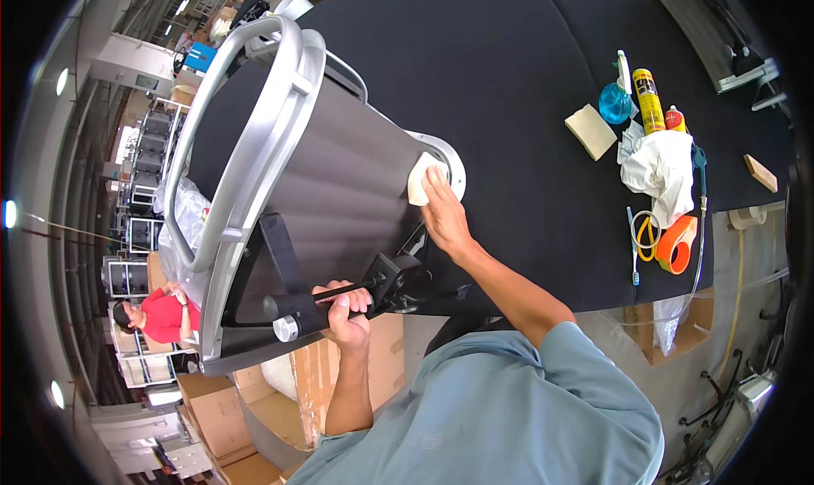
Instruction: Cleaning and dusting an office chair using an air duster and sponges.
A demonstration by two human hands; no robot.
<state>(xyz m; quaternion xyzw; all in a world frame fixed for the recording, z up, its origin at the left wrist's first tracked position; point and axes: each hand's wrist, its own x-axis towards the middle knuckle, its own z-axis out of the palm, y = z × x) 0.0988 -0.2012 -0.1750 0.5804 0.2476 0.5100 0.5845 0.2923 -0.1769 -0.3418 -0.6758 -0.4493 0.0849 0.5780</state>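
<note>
— What have your hands got, starting closest to you?

— At the lower middle of the frame my left hand (343,311) is closed tight round a black lever bar (318,303) on the underside of the chair (288,180). I judge that grip is there to brace the chair, since it lies tipped on its side on the black desk (509,61) and hangs partly off the near edge.

— And the other hand?

— Further up, at centre frame, my right hand (441,209) lies flat, fingers together, pressing a pale sponge (418,182) against the round silver plate (445,164) where the dark mesh panel ends. The flat palm keeps the sponge tight to the surface.

— What's beyond that?

— On the right of the frame, within reach but apart from the chair: an orange tape roll (676,243), a crumpled white cloth (661,171), a blue spray bottle (616,99), a yellow can (648,99) and a second sponge block (591,131). At the far left a person in red (161,315) sits among the shelves.

— Anything you can't make out?

— Most of the sponge is hidden under my palm, so I can't tell whether it is wet. The chair's base is blocked by the lever and my arm. Cardboard boxes (220,417) below the desk are cut off by the frame's dark rim.
</note>
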